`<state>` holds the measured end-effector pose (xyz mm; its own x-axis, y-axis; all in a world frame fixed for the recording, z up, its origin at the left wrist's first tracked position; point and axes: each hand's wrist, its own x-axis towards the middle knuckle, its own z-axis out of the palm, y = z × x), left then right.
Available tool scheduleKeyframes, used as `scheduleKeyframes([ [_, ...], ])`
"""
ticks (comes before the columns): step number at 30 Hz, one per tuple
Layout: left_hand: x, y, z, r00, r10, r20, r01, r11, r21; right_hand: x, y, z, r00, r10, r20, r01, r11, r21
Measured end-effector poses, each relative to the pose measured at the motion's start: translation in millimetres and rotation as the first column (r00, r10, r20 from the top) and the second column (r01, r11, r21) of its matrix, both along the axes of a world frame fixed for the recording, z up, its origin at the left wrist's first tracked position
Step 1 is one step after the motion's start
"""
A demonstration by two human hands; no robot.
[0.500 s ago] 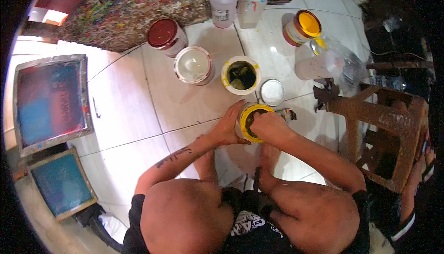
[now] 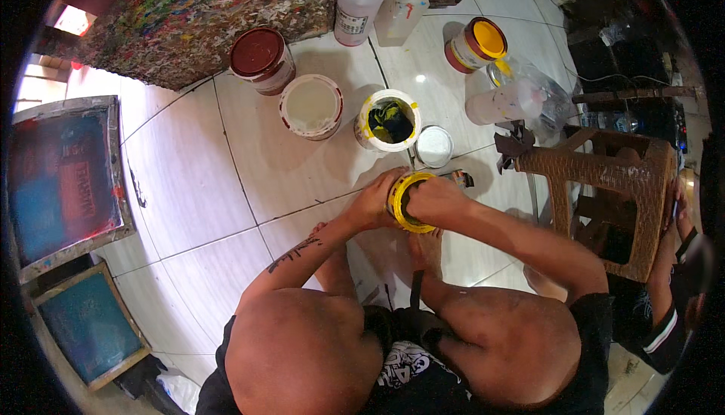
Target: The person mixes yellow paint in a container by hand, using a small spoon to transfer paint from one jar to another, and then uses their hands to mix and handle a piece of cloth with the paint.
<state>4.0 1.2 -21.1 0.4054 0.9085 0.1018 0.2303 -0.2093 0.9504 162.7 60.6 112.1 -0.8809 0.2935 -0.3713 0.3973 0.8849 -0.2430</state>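
Between my bare feet, low over the tiled floor, is a small tub [image 2: 412,226] with a yellow-smeared rim and dark contents. My left hand [image 2: 375,202] is wrapped round its left side. My right hand [image 2: 440,203] reaches over the rim with curled fingers dipping inside; whatever they hold is hidden. Just beyond stands a white tub [image 2: 390,146] with yellow smears, holding dark and yellow-green paint-like stuff. A round white lid or small container [image 2: 435,145] is to its right. Behind my right hand lies a small dark-ended object [image 2: 461,178], partly covered.
Farther off stand a red-lidded can [image 2: 260,51], a wide white tub [image 2: 311,105], two plastic jugs [image 2: 359,7] [image 2: 402,11], a yellow-topped can [image 2: 483,43] and a translucent bottle [image 2: 504,103]. A brown stool [image 2: 655,181] is right, near another person's arm [image 2: 664,294]. Framed screens [image 2: 68,181] stand left.
My view has shifted slightly, so the far objects sit a little farther left. My right hand has moved a little within the tub; my left hand keeps its grip.
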Motion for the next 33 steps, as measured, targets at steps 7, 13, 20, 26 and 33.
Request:
scheduleKeyframes([
  [7,-2.0,0.2,-3.4,0.999,-0.018,0.028,0.018,1.000,0.006,-5.9,9.1,-13.4,0.986,0.081,0.147,-0.070,0.995,-0.078],
  [13,-0.6,1.0,0.8,0.998,-0.035,0.045,0.038,0.997,-0.060,-4.1,7.1,-23.6,0.960,0.166,0.227,-0.147,0.984,-0.098],
  [20,-0.1,2.0,-2.2,1.000,-0.028,0.015,0.029,0.998,-0.053,-4.2,1.5,-13.2,0.908,0.209,0.364,-0.205,0.977,-0.051],
  [26,-0.8,-1.3,-5.7,1.000,-0.019,0.005,0.019,0.999,-0.032,1.6,-14.4,-6.4,0.942,0.009,0.336,-0.056,0.990,0.130],
  [33,3.3,0.1,-4.1,0.999,-0.037,0.012,0.037,0.998,-0.044,-0.9,1.3,-13.3,0.951,0.123,0.284,-0.139,0.990,0.034],
])
